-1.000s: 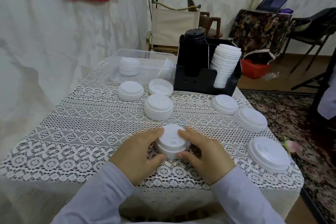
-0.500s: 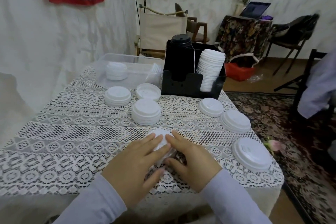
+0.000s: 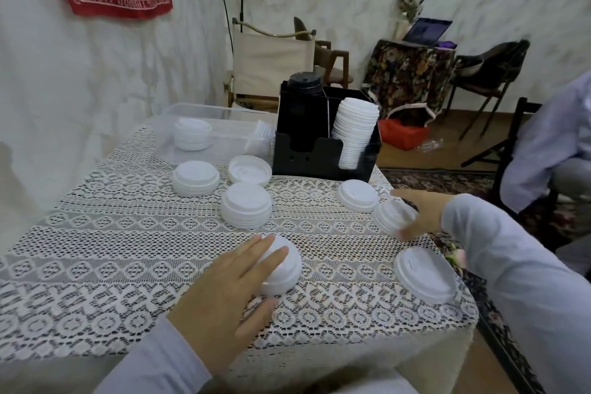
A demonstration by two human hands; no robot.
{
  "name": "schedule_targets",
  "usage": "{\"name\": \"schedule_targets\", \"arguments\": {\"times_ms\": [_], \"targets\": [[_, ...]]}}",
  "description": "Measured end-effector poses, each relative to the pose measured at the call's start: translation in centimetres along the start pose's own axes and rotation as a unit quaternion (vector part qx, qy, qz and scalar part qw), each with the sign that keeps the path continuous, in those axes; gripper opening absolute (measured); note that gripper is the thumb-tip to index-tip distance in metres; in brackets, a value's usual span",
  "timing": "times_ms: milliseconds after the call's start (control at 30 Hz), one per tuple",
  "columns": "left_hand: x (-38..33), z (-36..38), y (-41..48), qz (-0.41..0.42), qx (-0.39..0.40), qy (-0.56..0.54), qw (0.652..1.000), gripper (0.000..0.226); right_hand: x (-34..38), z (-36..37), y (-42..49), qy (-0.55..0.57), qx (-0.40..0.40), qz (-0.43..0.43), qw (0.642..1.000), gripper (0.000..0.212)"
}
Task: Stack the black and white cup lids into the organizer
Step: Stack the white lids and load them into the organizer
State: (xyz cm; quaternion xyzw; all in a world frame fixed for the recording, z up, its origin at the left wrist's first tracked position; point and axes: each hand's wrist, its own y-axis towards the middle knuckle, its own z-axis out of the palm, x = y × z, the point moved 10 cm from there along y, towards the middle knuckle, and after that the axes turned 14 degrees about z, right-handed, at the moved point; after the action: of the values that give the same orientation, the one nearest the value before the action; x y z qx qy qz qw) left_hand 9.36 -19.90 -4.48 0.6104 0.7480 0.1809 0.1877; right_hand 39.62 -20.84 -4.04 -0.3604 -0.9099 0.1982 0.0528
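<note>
Two stacks are in hand at once. My right hand (image 3: 422, 217) is curled round a short stack of white lids (image 3: 391, 217) at the right side of the table (image 3: 128, 249). That stack is tilted and sits just beside another stack (image 3: 358, 195) lying flat. My left hand (image 3: 230, 291) rests straight-fingered over the near stack (image 3: 284, 272), pressing rather than gripping.

I judge this the gathering step, collecting white lids for the organizer (image 3: 323, 153) at the far side. Its right compartment already holds a tall white column (image 3: 355, 131), with black lids (image 3: 303, 86) in the left one. Next I'd carry the right-hand stack above that column, level it and seat it squarely.
</note>
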Motion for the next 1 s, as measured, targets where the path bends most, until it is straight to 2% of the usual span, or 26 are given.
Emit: {"name": "schedule_targets", "arguments": {"times_ms": [100,233,400,567,700,833,1000], "targets": [[0.0,-0.5,0.0,-0.003,-0.021,-0.006,1.0,0.05,1.2,0.3,0.4,-0.008,-0.003,-0.012,1.0,0.082],[0.1,-0.6,-0.1,0.0,-0.033,-0.015,0.999,0.05,1.3,0.0,1.4,-0.002,-0.032,-0.009,0.999,0.091],[0.3,-0.5,-0.2,-0.006,-0.036,-0.011,0.999,0.048,1.6,-1.0,0.6,-0.012,-0.057,-0.015,0.998,0.092],[0.9,-0.6,-0.3,-0.03,-0.058,-0.042,0.997,0.05,6.2,-2.1,-3.7,0.005,-0.098,-0.1,0.99,0.091],[1.4,-1.0,-0.6,-0.058,-0.077,-0.044,0.994,0.05,10.9,1.1,-7.0,-0.008,-0.075,-0.174,0.982,0.094],[1.7,-0.9,-1.0,-0.067,-0.072,-0.045,0.994,0.049,11.8,3.3,-7.2,-0.011,-0.041,-0.197,0.98,0.097],[2.0,-0.9,-1.1,-0.08,-0.087,-0.084,0.989,0.05,11.7,1.7,-8.1,0.022,-0.062,-0.209,0.976,0.1]]}}
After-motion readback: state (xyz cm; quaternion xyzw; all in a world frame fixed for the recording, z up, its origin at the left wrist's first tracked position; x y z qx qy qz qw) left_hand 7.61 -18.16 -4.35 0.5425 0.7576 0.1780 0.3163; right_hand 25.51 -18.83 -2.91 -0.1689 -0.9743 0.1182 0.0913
